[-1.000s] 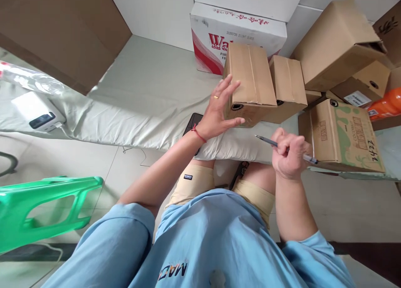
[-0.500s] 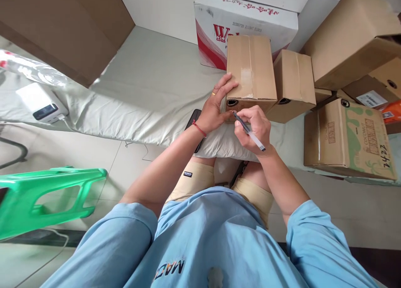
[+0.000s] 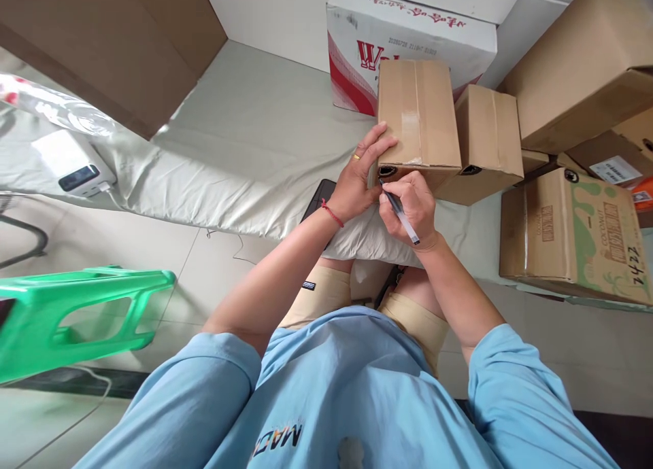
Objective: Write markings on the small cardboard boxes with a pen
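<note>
A plain brown cardboard box (image 3: 418, 115) stands on the cloth-covered surface, its top seam taped. My left hand (image 3: 356, 183) grips its front left corner, fingers on the top and thumb by the front face. A ring and a red string bracelet are on that hand. My right hand (image 3: 411, 211) is closed around a pen (image 3: 403, 217) with a clear barrel and dark grip. The pen's tip is at the left end of the box's front face, just under a dark round hole; any marks there are hidden by my hands. A black phone (image 3: 317, 200) lies partly under my left wrist.
A smaller brown box (image 3: 488, 139) adjoins on the right, with a white and red carton (image 3: 352, 68) behind. Further right is a coconut-printed box (image 3: 576, 238). On the left are a large box (image 3: 117, 41), a white power bank (image 3: 74, 163) and a green stool (image 3: 102, 319).
The view has shifted slightly, so the boxes appear further right. Against the box, my right hand and the pen have moved a little left. My left hand keeps its place on the corner.
</note>
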The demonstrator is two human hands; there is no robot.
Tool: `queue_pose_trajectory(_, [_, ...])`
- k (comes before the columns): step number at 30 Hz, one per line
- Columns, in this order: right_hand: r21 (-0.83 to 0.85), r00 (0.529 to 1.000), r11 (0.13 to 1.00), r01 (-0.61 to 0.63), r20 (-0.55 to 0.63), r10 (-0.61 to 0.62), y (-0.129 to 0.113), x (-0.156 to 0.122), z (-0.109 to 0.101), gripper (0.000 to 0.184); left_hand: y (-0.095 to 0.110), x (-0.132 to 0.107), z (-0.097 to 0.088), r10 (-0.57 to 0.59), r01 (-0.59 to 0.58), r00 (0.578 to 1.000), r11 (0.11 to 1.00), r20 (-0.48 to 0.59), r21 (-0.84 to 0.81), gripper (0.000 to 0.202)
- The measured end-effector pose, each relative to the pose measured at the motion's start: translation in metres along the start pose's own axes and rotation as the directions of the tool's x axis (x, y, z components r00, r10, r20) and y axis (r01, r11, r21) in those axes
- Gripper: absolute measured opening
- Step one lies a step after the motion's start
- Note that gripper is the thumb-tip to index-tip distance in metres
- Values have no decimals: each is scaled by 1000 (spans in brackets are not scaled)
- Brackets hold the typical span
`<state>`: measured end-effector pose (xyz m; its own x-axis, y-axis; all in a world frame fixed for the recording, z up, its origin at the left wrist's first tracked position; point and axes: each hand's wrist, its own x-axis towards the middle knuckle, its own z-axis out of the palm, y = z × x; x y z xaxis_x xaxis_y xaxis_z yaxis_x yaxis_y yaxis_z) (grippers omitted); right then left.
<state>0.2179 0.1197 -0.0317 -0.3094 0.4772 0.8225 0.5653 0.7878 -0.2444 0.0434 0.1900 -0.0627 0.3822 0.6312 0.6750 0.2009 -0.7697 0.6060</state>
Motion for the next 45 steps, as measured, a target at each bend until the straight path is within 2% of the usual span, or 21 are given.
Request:
queue_pose_trajectory(5, [-76, 1000, 997, -24, 14, 25, 2, -4, 1, 15, 0, 0, 6, -1, 1, 999, 1000, -32, 22, 68])
queue_pose_trajectory(10, [-69, 1000, 997, -25, -4, 25, 4, -5, 1, 16, 2, 0, 9, -1, 2, 1000, 1000, -26, 14, 67])
queue_pose_trajectory(17, [-50, 995, 994, -94, 25, 95, 8, -11, 0, 9, 4, 0, 12, -27, 28, 999, 999, -27, 38, 70])
queue_pose_trajectory(23, [-105, 997, 992, -73, -14, 72, 7, -10, -2, 14, 6, 0, 10, -44, 44, 999, 999, -4, 29, 71])
queue_pose_trajectory(28, [-70, 997, 997, -37, -68, 33, 4, -7, -4, 16, 6, -1, 9, -39, 39, 999, 999, -3, 36, 72])
queue_pose_trajectory(34, [-102, 997, 992, -72, -5, 72, 6, -8, -2, 14, 7, -1, 10, -46, 46, 999, 999, -17, 28, 70])
queue_pose_trajectory(38, [-118, 998, 992, -43, -51, 38, 6, -9, -1, 16, 8, 0, 9, -30, 31, 999, 999, -18, 39, 71])
queue_pose_trajectory(45, [-75, 985, 987, -140, -111, 131, 5, -12, -1, 12, 5, 0, 9, -28, 30, 999, 998, -23, 60, 74])
